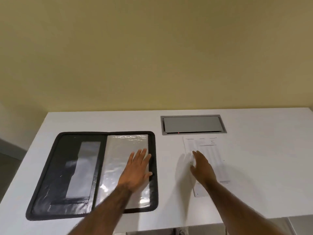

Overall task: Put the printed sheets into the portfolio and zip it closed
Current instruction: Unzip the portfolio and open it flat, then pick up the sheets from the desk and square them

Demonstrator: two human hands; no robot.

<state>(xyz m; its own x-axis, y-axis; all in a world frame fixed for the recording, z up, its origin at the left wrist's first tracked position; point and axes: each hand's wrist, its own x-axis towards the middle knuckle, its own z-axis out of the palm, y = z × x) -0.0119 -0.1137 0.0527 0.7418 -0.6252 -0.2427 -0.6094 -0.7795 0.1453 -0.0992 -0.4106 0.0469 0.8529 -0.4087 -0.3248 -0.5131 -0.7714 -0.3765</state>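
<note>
A black zip portfolio (pixel 50 168) lies unfolded flat on the left half of the white table (pixel 262 167). Its right half holds shiny clear plastic sleeves (pixel 116 160). My left hand (pixel 137 170) rests flat on those sleeves, fingers spread, holding nothing. To the right, printed sheets (pixel 210 150) lie on the table just below a metal hatch. My right hand (pixel 201 167) lies over the left part of the sheets, fingers extended and touching the paper, not gripping it. My right forearm hides the lower part of the sheets.
A grey metal cable hatch (pixel 193 124) is set into the table at the back, right of the portfolio. A plain yellow wall rises behind the table. The table's front edge runs under my forearms.
</note>
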